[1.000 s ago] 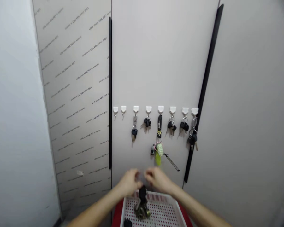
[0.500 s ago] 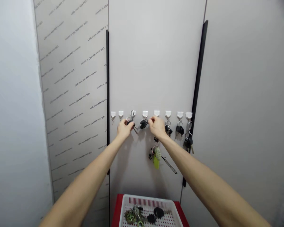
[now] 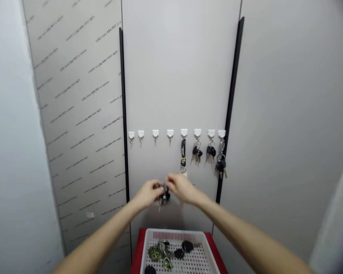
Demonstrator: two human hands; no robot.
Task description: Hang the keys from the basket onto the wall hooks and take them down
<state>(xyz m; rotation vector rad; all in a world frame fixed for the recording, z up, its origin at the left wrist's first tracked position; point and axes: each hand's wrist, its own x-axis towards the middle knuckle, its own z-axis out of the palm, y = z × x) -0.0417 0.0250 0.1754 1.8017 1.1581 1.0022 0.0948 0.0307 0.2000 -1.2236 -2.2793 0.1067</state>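
Note:
My left hand point(image 3: 150, 193) is closed, fingers pinching a bunch of keys point(image 3: 164, 197) that dangles in front of the pale panel. Close beside it, my right hand point(image 3: 183, 187) is also closed, its fingertips at the top of the keys; blur hides exactly which rings each hand grips. Behind the right hand, a black strap point(image 3: 183, 152) with a keyring hangs from a white hook point(image 3: 184, 133), its lower end partly covered. Below both hands sits a white perforated basket point(image 3: 214, 255) containing several keys and fobs point(image 3: 188, 246).
Several white hooks point(image 3: 155, 133) run in a row across the panel. Key bunches hang at the right, including one point(image 3: 197, 151) beside the strap and another point(image 3: 221, 164) by the black vertical handle point(image 3: 234, 87). Under the basket is a red surface point(image 3: 136, 253).
Both hands have come down from the hook row and drawn together above the basket. The keys from the third and fourth hooks from the left have been taken off.

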